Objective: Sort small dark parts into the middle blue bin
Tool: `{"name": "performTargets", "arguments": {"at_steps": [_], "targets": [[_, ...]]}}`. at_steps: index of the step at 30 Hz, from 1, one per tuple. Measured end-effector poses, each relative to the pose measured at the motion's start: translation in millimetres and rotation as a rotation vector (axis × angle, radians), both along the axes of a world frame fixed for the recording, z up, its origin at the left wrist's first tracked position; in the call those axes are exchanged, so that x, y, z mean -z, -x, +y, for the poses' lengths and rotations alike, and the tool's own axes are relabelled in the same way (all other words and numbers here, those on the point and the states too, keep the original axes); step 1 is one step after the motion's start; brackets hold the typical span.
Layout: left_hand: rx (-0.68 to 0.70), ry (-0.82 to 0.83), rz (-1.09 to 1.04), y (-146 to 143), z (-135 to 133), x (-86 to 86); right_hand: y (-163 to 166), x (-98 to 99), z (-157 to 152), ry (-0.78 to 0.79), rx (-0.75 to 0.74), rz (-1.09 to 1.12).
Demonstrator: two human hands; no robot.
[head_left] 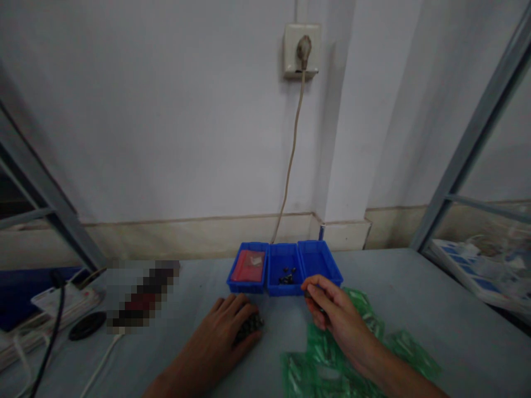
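My left hand (pixel 230 326) rests on the grey table (pixel 415 309), fingers curled over a small dark object (pixel 250 325) that I cannot name. My right hand (pixel 332 312) hovers just in front of three blue bins, fingertips pinched together; what they hold is too small to make out. The left bin (pixel 248 269) holds a red packet. Several small dark parts lie in the middle bin (pixel 285 270). I see nothing in the right bin (pixel 320 260). Green plastic bags (pixel 332 359) lie under my right forearm.
A cable (pixel 290 160) runs from a wall socket (pixel 302 50) down behind the bins. At the left lie a dark round disc (pixel 87 325), a white cord (pixel 103 359) and a black cable (pixel 53 326). Grey metal frame posts (pixel 473 138) stand at both sides.
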State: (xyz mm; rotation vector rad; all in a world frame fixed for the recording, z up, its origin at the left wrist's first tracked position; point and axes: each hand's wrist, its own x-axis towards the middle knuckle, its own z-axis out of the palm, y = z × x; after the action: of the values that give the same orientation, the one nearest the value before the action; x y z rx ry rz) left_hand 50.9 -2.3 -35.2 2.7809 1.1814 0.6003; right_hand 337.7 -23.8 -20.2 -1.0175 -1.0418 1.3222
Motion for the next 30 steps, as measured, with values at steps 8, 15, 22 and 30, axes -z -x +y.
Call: {"name": "performTargets", "arguments": {"at_steps": [8,15,22,30], "targets": [[-0.007,0.020,0.001,1.6,-1.3,-2.7,0.1,3.5,0.4,-0.006,-0.009,0.010],[-0.016,0.013,0.008,3.8,-1.6,-1.9,-0.2,6.3,0.0,-0.005,-0.006,0.010],[-0.052,0.059,0.038,3.1,-2.5,-4.3,0.2,6.2,1.5,-0.003,-0.010,0.011],[-0.040,0.058,0.027,2.2,-1.3,-4.9,1.4,3.0,-2.4,-0.029,-0.016,-0.026]]}}
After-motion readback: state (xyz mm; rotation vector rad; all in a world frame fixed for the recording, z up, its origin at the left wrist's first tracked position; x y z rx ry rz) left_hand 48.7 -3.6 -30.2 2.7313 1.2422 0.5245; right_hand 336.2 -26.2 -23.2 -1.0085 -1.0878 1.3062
